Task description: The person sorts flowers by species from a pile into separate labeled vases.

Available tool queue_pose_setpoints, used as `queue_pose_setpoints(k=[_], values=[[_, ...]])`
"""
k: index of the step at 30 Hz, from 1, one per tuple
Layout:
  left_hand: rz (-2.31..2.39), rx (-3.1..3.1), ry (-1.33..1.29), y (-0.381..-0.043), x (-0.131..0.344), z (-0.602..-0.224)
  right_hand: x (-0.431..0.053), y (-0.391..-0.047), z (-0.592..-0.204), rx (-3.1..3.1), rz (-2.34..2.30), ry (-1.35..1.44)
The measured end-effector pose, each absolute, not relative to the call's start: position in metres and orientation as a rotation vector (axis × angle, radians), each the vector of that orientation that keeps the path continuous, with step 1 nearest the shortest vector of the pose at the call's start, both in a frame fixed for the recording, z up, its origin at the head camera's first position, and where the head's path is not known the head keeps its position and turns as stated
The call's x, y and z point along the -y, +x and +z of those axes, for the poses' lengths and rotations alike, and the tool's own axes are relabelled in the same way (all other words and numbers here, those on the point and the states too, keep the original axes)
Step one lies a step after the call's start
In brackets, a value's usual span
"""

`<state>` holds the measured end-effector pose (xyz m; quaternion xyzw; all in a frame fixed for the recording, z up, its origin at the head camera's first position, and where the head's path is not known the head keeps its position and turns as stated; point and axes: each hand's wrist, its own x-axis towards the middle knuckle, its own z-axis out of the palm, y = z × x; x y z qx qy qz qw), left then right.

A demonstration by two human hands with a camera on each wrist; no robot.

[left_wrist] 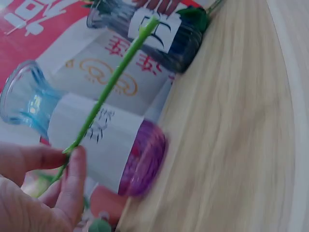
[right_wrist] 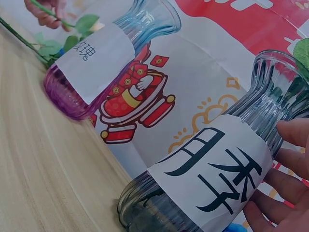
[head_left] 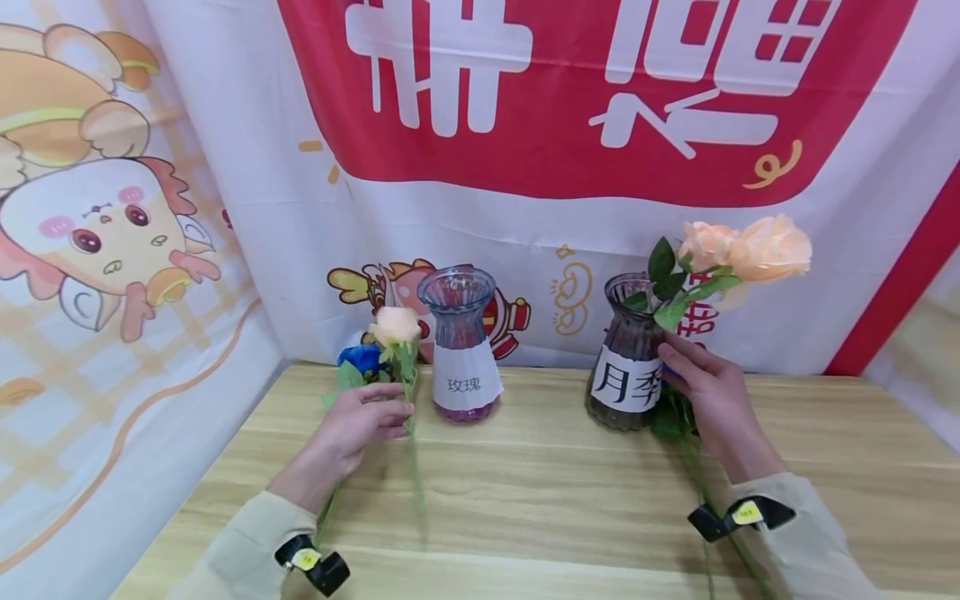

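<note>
My left hand (head_left: pixel 360 425) pinches the green stem (left_wrist: pixel 113 79) of a cream rose (head_left: pixel 396 325) between thumb and fingers. Its bloom is up and the stem points down, left of a clear blue-and-purple glass vase (head_left: pixel 465 342) with a white paper label. On the right, my right hand (head_left: pixel 708 387) lies against the side of a dark grey glass vase (head_left: pixel 622 333), fingertips at its label (right_wrist: pixel 217 169). Peach roses (head_left: pixel 768 248) with green leaves stand in that vase and lean right. The thumb and fingers touch the same side of the glass.
A blue rose (head_left: pixel 362 358) lies on the wooden table (head_left: pixel 540 500) beyond the left hand. More stems (head_left: pixel 738 550) and leaves lie under the right forearm. A white cloth backdrop with a red panel (head_left: pixel 570 150) hangs close behind both vases. A printed cloth (head_left: pixel 112 350) flanks the left side.
</note>
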<state>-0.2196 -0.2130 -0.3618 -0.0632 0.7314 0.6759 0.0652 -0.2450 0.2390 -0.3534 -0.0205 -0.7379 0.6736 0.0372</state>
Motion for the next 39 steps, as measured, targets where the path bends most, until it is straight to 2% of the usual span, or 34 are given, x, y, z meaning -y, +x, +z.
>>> queue_pose_setpoints(k=[9, 16, 26, 39], values=[[2.557, -1.919, -0.429, -0.228, 0.178, -0.35, -0.239, -0.247, -0.354, 2.226, 2.093, -0.061], [2.864, -1.735, -0.5, -0.232, 0.144, -0.342, -0.239, -0.246, -0.354, 2.244, 2.068, -0.066], [3.213, -1.468, -0.473, -0.228, 0.093, -0.329, -0.238, -0.246, -0.355, 2.251, 2.044, -0.075], [3.239, -1.416, -0.364, -0.217, 0.048, -0.312, -0.235, -0.246, -0.355, 2.271, 2.018, -0.112]])
